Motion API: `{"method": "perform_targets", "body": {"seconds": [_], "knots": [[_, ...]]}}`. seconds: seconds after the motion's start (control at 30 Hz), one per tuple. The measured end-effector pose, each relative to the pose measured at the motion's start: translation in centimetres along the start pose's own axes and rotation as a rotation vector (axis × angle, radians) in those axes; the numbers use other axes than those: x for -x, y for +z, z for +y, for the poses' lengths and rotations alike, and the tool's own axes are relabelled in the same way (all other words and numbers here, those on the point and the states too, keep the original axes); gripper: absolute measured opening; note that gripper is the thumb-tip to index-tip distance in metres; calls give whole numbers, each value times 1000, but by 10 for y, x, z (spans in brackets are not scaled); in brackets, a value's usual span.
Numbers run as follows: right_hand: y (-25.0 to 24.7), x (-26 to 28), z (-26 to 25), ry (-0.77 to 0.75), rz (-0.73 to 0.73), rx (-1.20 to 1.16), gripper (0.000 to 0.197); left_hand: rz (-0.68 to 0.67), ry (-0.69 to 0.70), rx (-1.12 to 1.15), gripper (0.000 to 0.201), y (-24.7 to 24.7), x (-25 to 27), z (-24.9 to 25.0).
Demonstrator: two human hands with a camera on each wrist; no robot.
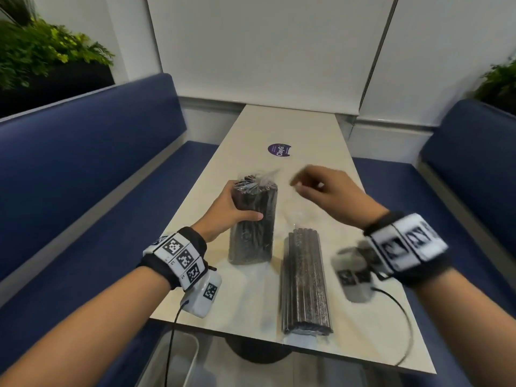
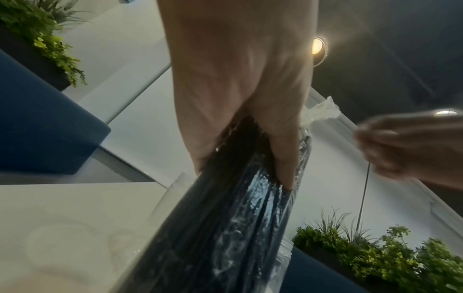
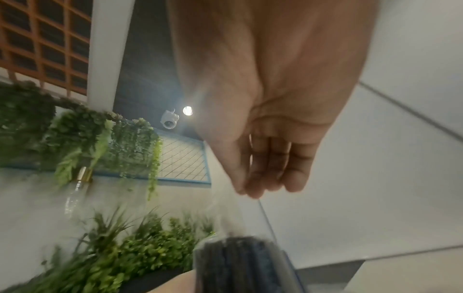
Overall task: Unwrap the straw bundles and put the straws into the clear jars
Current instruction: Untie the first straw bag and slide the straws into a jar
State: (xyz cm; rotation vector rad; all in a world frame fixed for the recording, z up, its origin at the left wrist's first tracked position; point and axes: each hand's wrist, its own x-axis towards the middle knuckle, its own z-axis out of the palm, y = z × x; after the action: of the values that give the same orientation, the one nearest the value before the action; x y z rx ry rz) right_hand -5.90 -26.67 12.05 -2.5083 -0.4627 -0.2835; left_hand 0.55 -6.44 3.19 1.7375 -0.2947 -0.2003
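An upright bundle of black straws (image 1: 252, 222) in clear wrap stands on the pale table (image 1: 279, 127), and my left hand (image 1: 231, 208) grips its upper part (image 2: 225, 228). The wrap (image 1: 261, 177) at its top is torn open, with a loose flap (image 2: 323, 111). My right hand (image 1: 321, 191) is blurred just right of that top. Its thumb and fingertips (image 3: 250, 188) meet in a pinch, and a faint clear film runs from them down to the bundle (image 3: 238, 263). A second wrapped bundle (image 1: 305, 280) lies flat near the table's front edge. No jar shows plainly.
A round purple sticker (image 1: 278, 150) sits further up the table. Blue benches (image 1: 83, 169) flank both sides, with plants (image 1: 42, 51) behind them. A white bin (image 1: 173, 358) stands below the table's near edge. Cables hang from both wrist cameras.
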Motion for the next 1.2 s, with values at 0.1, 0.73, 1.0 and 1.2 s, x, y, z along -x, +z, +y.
{"method": "perform_targets", "body": {"seconds": [0.1, 0.73, 1.0, 1.2], "knots": [[29, -41, -5, -32, -49, -12, 33, -5, 6, 28, 71, 0, 2, -1], [54, -55, 12, 50, 14, -443, 17, 212, 280, -268, 17, -9, 3, 36], [58, -50, 18, 14, 15, -386, 23, 201, 194, -160, 16, -7, -9, 35], [58, -55, 24, -17, 37, -286, 20, 251, 218, -45, 33, -4, -5, 30]]}}
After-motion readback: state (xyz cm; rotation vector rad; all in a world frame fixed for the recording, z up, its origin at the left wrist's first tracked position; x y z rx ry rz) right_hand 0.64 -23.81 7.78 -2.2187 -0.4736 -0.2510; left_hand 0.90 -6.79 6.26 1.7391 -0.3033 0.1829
